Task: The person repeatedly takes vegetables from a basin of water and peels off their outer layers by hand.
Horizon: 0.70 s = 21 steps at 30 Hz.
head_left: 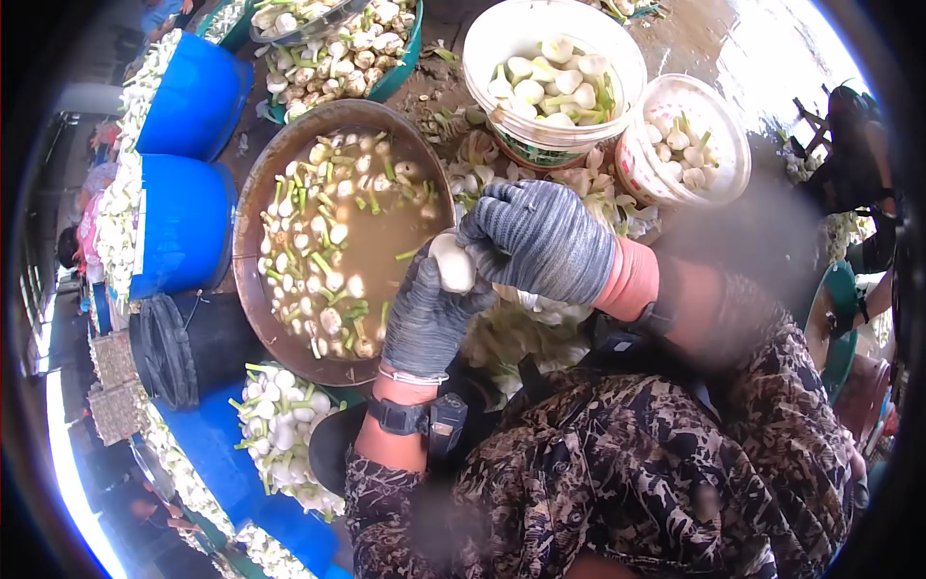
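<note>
My left hand (429, 318), in a grey knit glove, is closed around a white garlic bulb (453, 263). Against the bulb's upper right side, my right hand (545, 236) in a matching glove is curled with its fingers pressed together; what they pinch is hidden. Both hands are over the right rim of a wide brown basin (247, 280). Trimmed garlic bulbs (328, 275) and green stem pieces float in its murky water. Peeled-off skins (521, 338) lie beneath my hands.
Beyond my hands stand a white bucket (487, 63) and a smaller tub (632, 174), both holding garlic bulbs. A green basin (410, 63) of garlic is at the top. Blue tubs (188, 227) and a black bucket (207, 343) line the left. More garlic (289, 425) is piled below the basin.
</note>
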{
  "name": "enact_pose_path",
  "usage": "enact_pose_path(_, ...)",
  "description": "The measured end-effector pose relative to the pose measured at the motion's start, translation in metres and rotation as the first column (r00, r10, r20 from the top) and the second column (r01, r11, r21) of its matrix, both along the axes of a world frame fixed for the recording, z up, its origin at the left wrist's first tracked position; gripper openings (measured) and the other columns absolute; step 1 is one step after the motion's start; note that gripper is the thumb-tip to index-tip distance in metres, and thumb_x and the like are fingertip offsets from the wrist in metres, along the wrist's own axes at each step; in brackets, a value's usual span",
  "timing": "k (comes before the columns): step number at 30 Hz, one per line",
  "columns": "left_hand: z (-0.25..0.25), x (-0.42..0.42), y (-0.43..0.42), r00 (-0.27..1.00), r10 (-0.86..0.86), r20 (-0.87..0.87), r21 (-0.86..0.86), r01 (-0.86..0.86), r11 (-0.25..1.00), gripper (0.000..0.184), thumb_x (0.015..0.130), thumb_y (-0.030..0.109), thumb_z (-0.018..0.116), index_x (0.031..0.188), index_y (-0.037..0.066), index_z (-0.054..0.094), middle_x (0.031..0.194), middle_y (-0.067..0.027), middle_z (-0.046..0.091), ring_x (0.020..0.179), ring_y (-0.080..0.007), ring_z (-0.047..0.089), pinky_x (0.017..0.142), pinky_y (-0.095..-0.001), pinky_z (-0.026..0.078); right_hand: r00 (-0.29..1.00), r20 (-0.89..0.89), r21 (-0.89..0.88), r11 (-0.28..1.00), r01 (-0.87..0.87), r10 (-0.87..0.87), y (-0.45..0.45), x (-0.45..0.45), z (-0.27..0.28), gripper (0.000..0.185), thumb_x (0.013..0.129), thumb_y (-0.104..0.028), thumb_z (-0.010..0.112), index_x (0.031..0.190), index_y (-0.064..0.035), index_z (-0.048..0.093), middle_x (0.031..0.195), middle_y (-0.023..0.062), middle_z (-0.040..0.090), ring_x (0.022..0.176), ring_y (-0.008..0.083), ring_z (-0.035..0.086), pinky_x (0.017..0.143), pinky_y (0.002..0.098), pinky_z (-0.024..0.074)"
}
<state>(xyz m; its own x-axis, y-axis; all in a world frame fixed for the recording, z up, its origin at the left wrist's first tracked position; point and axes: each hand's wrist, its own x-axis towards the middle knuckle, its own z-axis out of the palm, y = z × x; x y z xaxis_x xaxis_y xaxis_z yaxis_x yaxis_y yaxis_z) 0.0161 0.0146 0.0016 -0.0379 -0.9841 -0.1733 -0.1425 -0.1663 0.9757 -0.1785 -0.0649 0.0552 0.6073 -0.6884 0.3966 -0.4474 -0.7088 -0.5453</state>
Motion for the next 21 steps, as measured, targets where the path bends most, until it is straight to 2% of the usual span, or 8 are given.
enact_pose_path(3,0.018,-0.003,-0.002,0.986,0.022,-0.166,0.136,0.001,0.991,0.049,0.097,0.045,0.053,0.13,0.009,0.051,0.108,-0.0031,0.061,0.09,-0.0169,0.06,0.078,-0.0328,0.054,0.986,0.157,0.197,0.98,0.015,-0.047,0.001,0.004,0.003,0.017,0.082,-0.021,0.067,0.087,-0.0054,0.063,0.078,0.0136,0.065,0.075,0.0343,0.064,0.066,0.0414,0.0514)
enact_pose_path(5,0.027,-0.007,-0.001,0.797,0.083,-0.599,0.203,0.051,0.978,0.05,0.097,0.046,0.054,0.129,0.007,0.051,0.106,-0.0042,0.061,0.088,-0.0178,0.061,0.08,-0.0345,0.054,0.962,0.239,0.482,0.876,0.0,-0.131,-0.001,0.006,-0.001,0.016,0.083,-0.019,0.065,0.087,-0.0038,0.063,0.077,0.0157,0.065,0.074,0.0343,0.065,0.068,0.0404,0.0517)
enact_pose_path(7,0.022,-0.004,0.002,0.828,0.041,-0.56,0.168,0.064,0.984,0.051,0.097,0.046,0.054,0.128,0.007,0.051,0.106,-0.0045,0.061,0.088,-0.0184,0.061,0.081,-0.035,0.054,0.944,0.301,0.571,0.818,-0.066,-0.134,-0.007,0.006,-0.017,0.019,0.085,-0.02,0.065,0.088,-0.0016,0.062,0.076,0.0148,0.066,0.071,0.0291,0.065,0.068,0.0378,0.0518)
enact_pose_path(9,0.02,-0.004,0.002,0.858,0.003,-0.514,0.133,0.077,0.988,0.051,0.096,0.047,0.055,0.127,0.006,0.052,0.105,-0.0048,0.061,0.087,-0.0189,0.061,0.082,-0.0356,0.053,0.913,0.36,0.779,0.6,-0.18,-0.194,-0.01,0.007,-0.022,0.008,0.092,-0.008,0.062,0.09,-0.0005,0.06,0.078,0.0007,0.062,0.073,0.0101,0.057,0.067,0.0283,0.0497)
enact_pose_path(12,0.022,-0.005,0.002,0.889,0.052,-0.455,0.152,0.02,0.988,0.056,0.093,0.05,0.057,0.125,0.005,0.052,0.107,-0.0063,0.06,0.088,-0.0195,0.061,0.079,-0.0363,0.054,0.854,0.478,0.733,0.629,-0.26,-0.204,-0.01,0.004,-0.021,0.021,0.091,-0.021,0.067,0.096,0.0001,0.063,0.081,0.0061,0.066,0.076,0.0133,0.062,0.072,0.0303,0.0515)
enact_pose_path(14,0.027,-0.007,-0.002,0.728,-0.004,-0.685,0.135,0.132,0.982,0.063,0.09,0.052,0.062,0.127,0.003,0.05,0.112,-0.0077,0.059,0.094,-0.0198,0.061,0.08,-0.0352,0.054,0.782,0.601,0.638,0.688,-0.346,-0.164,-0.008,0.005,-0.022,0.035,0.087,-0.032,0.073,0.097,-0.0001,0.064,0.082,0.0132,0.068,0.075,0.0177,0.065,0.072,0.033,0.0522)
enact_pose_path(18,0.029,-0.018,-0.007,0.936,-0.04,-0.351,0.04,0.057,0.998,0.077,0.084,0.05,0.07,0.138,0.004,0.042,0.121,-0.0086,0.055,0.104,-0.0164,0.057,0.083,-0.0312,0.052,0.97,0.241,0.585,0.802,-0.122,-0.028,0.0,0.002,-0.003,0.03,0.086,-0.03,0.072,0.094,-0.0023,0.062,0.079,0.0159,0.066,0.073,0.0281,0.065,0.068,0.0359,0.0515)
enact_pose_path(21,0.019,-0.007,0.004,0.997,-0.079,-0.016,-0.079,0.078,0.994,0.08,0.083,0.05,0.071,0.141,0.005,0.039,0.123,-0.0084,0.054,0.102,-0.0149,0.056,0.082,-0.0297,0.052,0.944,0.301,0.511,0.859,-0.039,-0.136,-0.004,0.009,-0.023,0.027,0.086,-0.027,0.072,0.091,-0.0024,0.062,0.076,0.0161,0.064,0.071,0.0302,0.064,0.067,0.0369,0.0509)
